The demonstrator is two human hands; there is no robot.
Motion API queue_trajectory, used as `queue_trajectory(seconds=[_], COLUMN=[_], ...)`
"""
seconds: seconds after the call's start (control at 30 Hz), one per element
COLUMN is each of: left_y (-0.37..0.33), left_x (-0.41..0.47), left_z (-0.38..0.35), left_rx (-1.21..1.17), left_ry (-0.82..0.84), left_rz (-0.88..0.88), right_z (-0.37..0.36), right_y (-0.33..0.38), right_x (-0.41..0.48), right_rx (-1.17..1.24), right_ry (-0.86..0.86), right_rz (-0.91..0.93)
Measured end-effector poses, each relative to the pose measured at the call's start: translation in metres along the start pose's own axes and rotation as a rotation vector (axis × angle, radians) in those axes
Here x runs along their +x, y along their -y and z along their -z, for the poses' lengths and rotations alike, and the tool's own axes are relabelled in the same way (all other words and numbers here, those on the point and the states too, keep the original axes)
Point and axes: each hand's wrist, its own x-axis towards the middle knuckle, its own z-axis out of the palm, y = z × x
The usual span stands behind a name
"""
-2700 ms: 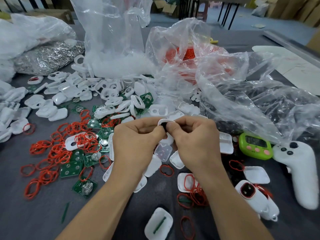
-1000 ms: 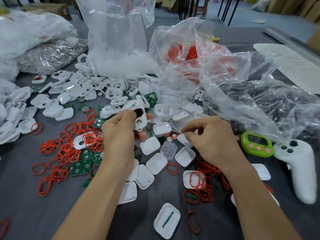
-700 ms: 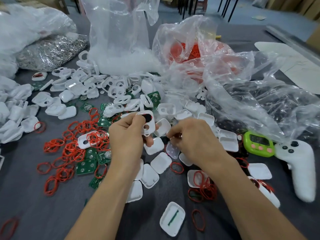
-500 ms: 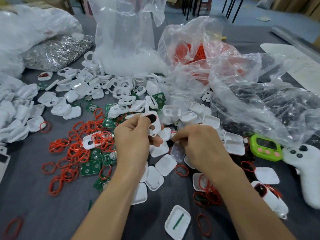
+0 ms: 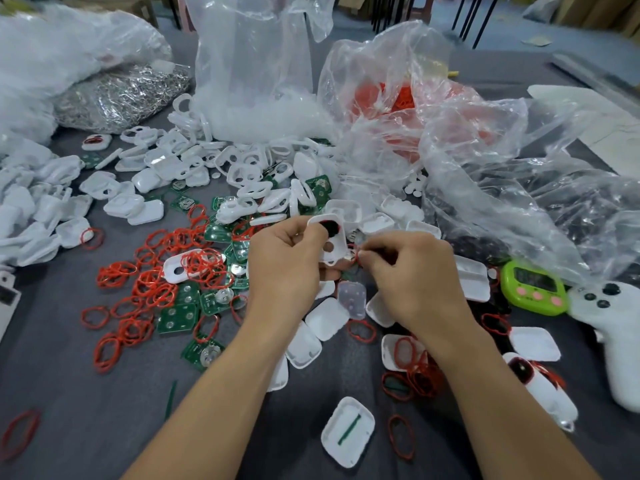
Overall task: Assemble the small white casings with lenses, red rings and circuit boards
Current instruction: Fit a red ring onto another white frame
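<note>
My left hand (image 5: pixel 284 268) grips a small white casing (image 5: pixel 331 242) upright at the table's middle; a black lens fills its upper hole and the lower hole is empty. My right hand (image 5: pixel 412 275) is right beside it, pinching a thin red ring (image 5: pixel 356 255) against the casing's right edge. Loose red rings (image 5: pixel 152 282) and green circuit boards (image 5: pixel 178 317) lie scattered to the left. White casing halves (image 5: pixel 325 318) lie under and around my hands.
Clear plastic bags (image 5: pixel 398 109) of parts stand behind, one with red rings. More white casings (image 5: pixel 242 174) are heaped at the back and left. A green timer (image 5: pixel 533 289) and a white controller (image 5: pixel 616 327) sit at the right. A finished casing (image 5: pixel 538 386) lies near right.
My right hand picked a red ring from the table and brought it up to the casing. My left hand kept the lens-fitted casing and drew it toward the right hand.
</note>
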Motion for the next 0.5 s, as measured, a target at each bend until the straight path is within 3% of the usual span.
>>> queue_trajectory(seconds=[0.17,0.3,0.5], left_y=[0.004,0.003,0.001], left_x=[0.001,0.002,0.001], left_z=[0.000,0.000,0.000], left_rx=[0.029,0.043,0.099], left_ry=[-0.007,-0.013,-0.034], left_rz=[0.004,0.034,0.022], right_z=[0.009,0.010,0.011], right_y=[0.013,0.020,0.021], right_x=[-0.005,-0.005,-0.003], right_rx=[0.627,0.773,1.025], right_ry=[-0.010,0.032,0.072], right_rz=[-0.207,-0.189,-0.335])
